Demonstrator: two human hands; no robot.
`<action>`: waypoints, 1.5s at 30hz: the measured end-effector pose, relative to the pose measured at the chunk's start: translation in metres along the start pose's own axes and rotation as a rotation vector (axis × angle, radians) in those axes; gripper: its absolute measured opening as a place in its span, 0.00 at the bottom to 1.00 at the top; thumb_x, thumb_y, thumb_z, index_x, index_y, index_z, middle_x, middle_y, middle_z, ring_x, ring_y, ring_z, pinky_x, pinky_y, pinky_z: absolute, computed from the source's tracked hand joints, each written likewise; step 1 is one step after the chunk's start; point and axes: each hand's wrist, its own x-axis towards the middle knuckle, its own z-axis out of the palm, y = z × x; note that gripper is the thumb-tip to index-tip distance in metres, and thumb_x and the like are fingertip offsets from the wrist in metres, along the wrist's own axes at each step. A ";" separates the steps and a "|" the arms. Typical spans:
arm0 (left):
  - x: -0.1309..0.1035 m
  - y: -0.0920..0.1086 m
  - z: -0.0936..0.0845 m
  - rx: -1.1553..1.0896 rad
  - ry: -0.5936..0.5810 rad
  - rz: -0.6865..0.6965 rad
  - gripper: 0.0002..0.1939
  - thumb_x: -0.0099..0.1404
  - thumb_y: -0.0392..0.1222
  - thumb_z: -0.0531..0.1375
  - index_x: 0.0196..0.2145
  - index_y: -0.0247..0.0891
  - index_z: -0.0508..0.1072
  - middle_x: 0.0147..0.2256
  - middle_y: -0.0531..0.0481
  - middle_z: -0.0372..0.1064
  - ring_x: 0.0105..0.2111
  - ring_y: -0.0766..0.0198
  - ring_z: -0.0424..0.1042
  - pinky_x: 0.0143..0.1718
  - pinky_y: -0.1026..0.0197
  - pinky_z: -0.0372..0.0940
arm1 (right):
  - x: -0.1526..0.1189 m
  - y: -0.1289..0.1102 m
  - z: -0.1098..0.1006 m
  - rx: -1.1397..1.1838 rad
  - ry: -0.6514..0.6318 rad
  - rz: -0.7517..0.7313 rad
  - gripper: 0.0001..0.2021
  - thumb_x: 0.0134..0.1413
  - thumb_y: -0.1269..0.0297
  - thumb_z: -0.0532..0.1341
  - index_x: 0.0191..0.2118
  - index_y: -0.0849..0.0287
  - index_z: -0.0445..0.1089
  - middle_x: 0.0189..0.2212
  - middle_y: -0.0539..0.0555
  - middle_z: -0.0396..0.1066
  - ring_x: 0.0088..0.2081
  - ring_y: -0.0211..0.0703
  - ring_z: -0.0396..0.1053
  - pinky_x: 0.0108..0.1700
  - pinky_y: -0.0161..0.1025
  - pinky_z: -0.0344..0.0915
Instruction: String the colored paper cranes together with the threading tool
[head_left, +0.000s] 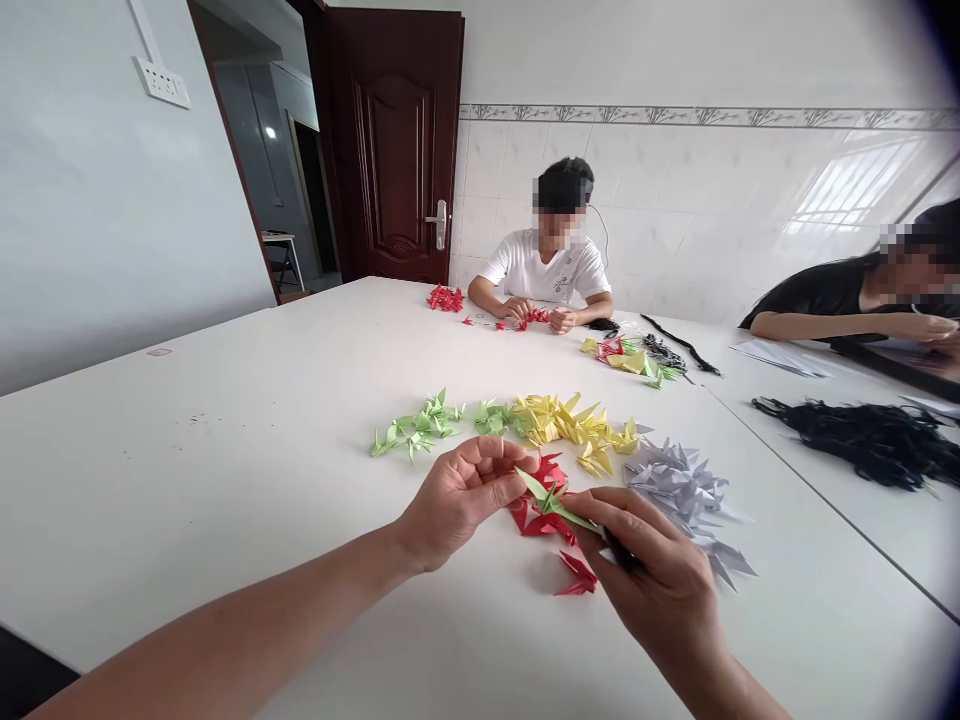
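Observation:
A light green paper crane (550, 500) is held between my two hands above the table. My left hand (469, 490) pinches its upper left tip between thumb and fingertips. On the other side my right hand (652, 555) grips the lower right wing. A dark object (619, 549) also sits in the right hand, mostly hidden by the fingers, so its kind cannot be made out. Just beneath lie red paper cranes (531, 518), with a single red crane (576, 574) nearer to me. White paper cranes (679, 482) are heaped right beside the right hand.
Yellow cranes (555, 420) and green cranes (420, 425) lie farther back on the white table (247, 480). Black cords (862, 435) are piled at the right. A person in a white shirt (551, 262) handles red pieces opposite; another in black (817, 295) sits at the right.

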 end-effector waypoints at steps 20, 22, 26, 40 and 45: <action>-0.011 -0.016 0.009 0.107 -0.039 0.040 0.09 0.55 0.37 0.64 0.33 0.33 0.69 0.31 0.49 0.68 0.33 0.65 0.70 0.37 0.59 0.66 | -0.004 -0.003 0.007 -0.049 -0.039 0.015 0.10 0.52 0.73 0.57 0.39 0.53 0.68 0.33 0.52 0.69 0.32 0.38 0.68 0.30 0.32 0.65; -0.012 -0.016 0.009 0.199 -0.005 0.083 0.06 0.57 0.37 0.61 0.32 0.32 0.70 0.31 0.47 0.69 0.33 0.63 0.71 0.37 0.58 0.66 | -0.004 -0.003 0.008 -0.031 -0.066 -0.002 0.11 0.52 0.74 0.56 0.40 0.53 0.68 0.33 0.53 0.69 0.32 0.38 0.68 0.31 0.33 0.65; -0.011 -0.014 0.008 0.276 0.010 0.126 0.05 0.57 0.36 0.60 0.32 0.32 0.70 0.30 0.47 0.69 0.31 0.64 0.70 0.35 0.60 0.66 | -0.002 -0.010 0.005 0.039 -0.107 -0.017 0.12 0.53 0.74 0.56 0.42 0.54 0.67 0.33 0.54 0.68 0.29 0.37 0.67 0.27 0.32 0.64; -0.012 -0.010 0.005 0.299 -0.045 0.091 0.14 0.58 0.36 0.59 0.41 0.39 0.61 0.30 0.53 0.62 0.23 0.74 0.57 0.26 0.67 0.58 | 0.003 -0.013 0.003 0.167 -0.037 0.202 0.08 0.57 0.66 0.55 0.41 0.56 0.69 0.28 0.51 0.65 0.24 0.34 0.62 0.23 0.32 0.59; -0.013 -0.010 0.005 0.335 -0.041 0.079 0.16 0.55 0.33 0.59 0.41 0.39 0.61 0.31 0.54 0.60 0.21 0.75 0.55 0.23 0.69 0.56 | 0.001 -0.010 0.001 0.121 -0.130 0.156 0.11 0.55 0.64 0.57 0.45 0.55 0.68 0.33 0.54 0.66 0.26 0.36 0.64 0.22 0.31 0.62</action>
